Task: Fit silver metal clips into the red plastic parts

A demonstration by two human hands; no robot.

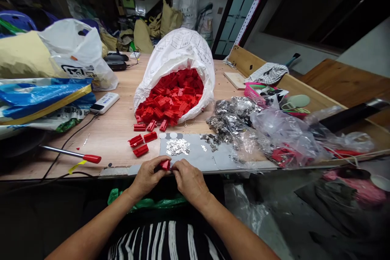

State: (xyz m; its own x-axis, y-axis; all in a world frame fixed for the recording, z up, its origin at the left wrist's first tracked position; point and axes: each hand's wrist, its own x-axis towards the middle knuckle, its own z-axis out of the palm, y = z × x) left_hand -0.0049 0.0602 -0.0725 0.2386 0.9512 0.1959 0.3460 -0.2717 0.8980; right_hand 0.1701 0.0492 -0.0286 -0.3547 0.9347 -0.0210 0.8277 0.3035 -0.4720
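At the table's front edge, my left hand (150,175) is closed around a small red plastic part (165,165). My right hand (190,180) is pinched at that part's right end; whatever lies between its fingertips is too small to make out. Just beyond the hands, a pile of small silvery metal pieces (177,146) is spread on a grey sheet (213,160). Several loose red plastic parts (141,150) lie to the left of it. Behind them, a white woven sack (185,44) rests on its side, its mouth towards me, full of red plastic parts (173,95).
Clear plastic bags of metal pieces (233,120) crowd the right side, beside a pink basket (256,92). On the left are a lever with a red grip (91,158), a white power strip (105,102) and stuffed bags (45,97). A wooden board (317,101) borders the right.
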